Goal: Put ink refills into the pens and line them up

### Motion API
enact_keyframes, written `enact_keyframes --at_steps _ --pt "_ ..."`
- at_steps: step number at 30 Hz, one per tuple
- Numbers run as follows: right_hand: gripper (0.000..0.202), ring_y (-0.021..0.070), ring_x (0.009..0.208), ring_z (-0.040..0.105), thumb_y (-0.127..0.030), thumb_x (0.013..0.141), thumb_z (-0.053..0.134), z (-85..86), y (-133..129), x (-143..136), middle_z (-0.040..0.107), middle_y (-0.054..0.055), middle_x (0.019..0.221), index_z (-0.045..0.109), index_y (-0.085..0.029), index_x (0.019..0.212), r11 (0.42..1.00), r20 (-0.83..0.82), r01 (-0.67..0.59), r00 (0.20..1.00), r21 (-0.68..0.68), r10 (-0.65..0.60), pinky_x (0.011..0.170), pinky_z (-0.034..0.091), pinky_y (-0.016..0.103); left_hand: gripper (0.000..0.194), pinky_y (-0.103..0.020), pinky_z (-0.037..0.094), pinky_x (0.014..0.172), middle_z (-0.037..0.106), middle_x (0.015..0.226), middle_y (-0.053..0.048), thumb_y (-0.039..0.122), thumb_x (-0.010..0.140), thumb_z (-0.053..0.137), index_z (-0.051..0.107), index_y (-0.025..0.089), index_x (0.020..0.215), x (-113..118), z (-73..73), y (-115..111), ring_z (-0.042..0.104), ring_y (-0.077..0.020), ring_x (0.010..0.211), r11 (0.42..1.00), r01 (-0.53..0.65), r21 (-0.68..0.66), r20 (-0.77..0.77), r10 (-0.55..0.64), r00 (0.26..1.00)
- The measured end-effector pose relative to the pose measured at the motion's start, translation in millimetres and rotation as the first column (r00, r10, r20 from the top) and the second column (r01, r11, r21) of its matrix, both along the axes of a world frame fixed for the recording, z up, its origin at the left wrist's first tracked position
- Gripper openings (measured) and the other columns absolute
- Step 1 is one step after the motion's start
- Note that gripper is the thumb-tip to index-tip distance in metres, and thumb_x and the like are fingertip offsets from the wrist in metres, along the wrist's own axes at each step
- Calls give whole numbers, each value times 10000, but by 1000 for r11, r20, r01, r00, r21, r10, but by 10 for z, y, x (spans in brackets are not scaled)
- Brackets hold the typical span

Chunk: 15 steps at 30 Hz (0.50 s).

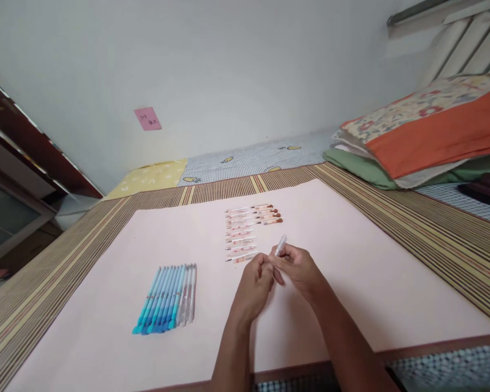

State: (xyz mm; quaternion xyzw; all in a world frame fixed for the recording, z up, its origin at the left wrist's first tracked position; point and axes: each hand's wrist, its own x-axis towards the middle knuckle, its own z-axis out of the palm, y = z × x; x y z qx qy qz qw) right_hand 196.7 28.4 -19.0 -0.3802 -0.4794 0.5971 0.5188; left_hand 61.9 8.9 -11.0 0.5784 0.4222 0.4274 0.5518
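Observation:
My two hands meet over the sheet. My right hand [296,267] is closed round a slim whitish, see-through pen [281,246], whose end sticks up past the fingers. My left hand [259,280] touches it, fingers pinched together; what lies in them is hidden. Just beyond the left hand runs a column of thin pale pens with pink prints [240,234]. Beside its far end lie several short pieces with brown tips [268,214]. Farther left, a neat row of blue pens [161,299] lies side by side with a few clear grey pens [188,296].
Everything lies on a large pale pink sheet [106,305] over a striped mat [433,256]. Folded cloths with an orange band [436,136] are piled at the right. A pink note [147,118] is stuck on the wall behind.

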Motion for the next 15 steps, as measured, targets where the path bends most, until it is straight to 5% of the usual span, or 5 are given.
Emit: enact_keyframes --at_steps 8,15 --pt "488 93 430 436 -504 598 877 -161 73 -106 517 -53 527 487 -213 631 974 -14 196 980 -112 -199 394 337 235 180 -239 319 534 474 624 64 314 912 581 455 216 829 57 -3 -23 426 -108 546 995 -101 -2 -53 101 994" --pt "359 132 430 512 -490 780 751 28 -31 19 492 -81 497 659 -186 948 994 -76 -97 993 -45 94 509 527 325 290 -257 330 549 628 698 -10 447 960 514 562 163 989 -11 50 8 420 -113 542 999 38 -16 64 -37 997"
